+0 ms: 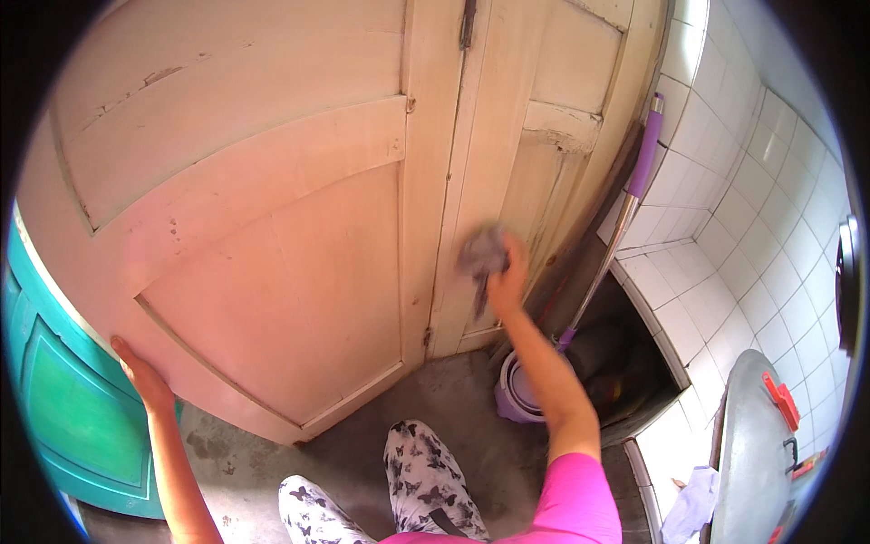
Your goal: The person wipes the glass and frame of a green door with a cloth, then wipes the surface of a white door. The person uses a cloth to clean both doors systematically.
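Note:
A crumpled grey cloth [485,252] is in my right hand [509,279], pressed against the narrow panel of a cream wooden door [299,263]. Hand and cloth are smeared by motion, and one end of the cloth hangs down below the fingers. At the far left, my left hand [145,376] grips the free edge of the wide door leaf; some of its fingers are hidden. The door's paint is chipped and stained in places, with a hinge [468,25] on the seam between the leaves.
A purple-handled mop [623,213] leans by the tiled wall [698,299], above a purple bucket [507,399]. To the right stand a grey round-edged surface [757,453] with red-handled items and a pale lilac cloth [691,503]. A green door [86,417] is at left, above concrete floor [362,408].

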The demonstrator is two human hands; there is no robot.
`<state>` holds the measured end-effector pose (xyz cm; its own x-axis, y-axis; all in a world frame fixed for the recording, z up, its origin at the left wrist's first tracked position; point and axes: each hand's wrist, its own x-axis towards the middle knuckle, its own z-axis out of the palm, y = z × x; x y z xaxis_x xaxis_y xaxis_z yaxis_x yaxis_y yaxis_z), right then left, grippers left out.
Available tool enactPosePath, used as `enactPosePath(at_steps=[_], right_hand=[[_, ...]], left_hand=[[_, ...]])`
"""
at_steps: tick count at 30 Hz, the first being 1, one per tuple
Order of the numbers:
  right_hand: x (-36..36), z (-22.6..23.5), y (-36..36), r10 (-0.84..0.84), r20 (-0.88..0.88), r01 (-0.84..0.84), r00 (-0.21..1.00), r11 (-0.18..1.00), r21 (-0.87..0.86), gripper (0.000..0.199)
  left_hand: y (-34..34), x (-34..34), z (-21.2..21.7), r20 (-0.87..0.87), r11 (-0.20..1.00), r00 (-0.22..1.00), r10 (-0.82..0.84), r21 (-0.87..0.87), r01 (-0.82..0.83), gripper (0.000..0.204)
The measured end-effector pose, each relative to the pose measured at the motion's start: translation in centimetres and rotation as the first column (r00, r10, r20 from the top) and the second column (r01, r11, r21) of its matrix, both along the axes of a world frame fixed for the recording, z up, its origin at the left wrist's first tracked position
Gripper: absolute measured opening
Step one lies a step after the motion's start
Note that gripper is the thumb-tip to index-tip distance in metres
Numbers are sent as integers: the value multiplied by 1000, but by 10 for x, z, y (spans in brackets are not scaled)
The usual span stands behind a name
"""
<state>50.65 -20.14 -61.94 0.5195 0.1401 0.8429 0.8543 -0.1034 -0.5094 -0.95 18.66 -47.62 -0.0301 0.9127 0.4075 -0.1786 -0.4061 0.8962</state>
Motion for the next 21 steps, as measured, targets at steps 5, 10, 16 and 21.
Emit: enactPosePath(at_steps=[5,10,16,21], right_hand=[[63,277,16,-235,382,127,893,949,287,67],[106,476,41,-529,418,489,738,847,207,75],[107,436,75,-489,539,512,686,850,120,70],[80,304,56,-358,541,364,761,926,99,66]], left_hand=[[21,-18,-16,-35,1000,999,21,16,-21,81],[24,-36,-21,-86,997,996,-23,76,30,79],[12,-34,-13,-94,992,992,85,105,-75,76],[1,-27,-1,-108,995,991,75,73,-67,72]])
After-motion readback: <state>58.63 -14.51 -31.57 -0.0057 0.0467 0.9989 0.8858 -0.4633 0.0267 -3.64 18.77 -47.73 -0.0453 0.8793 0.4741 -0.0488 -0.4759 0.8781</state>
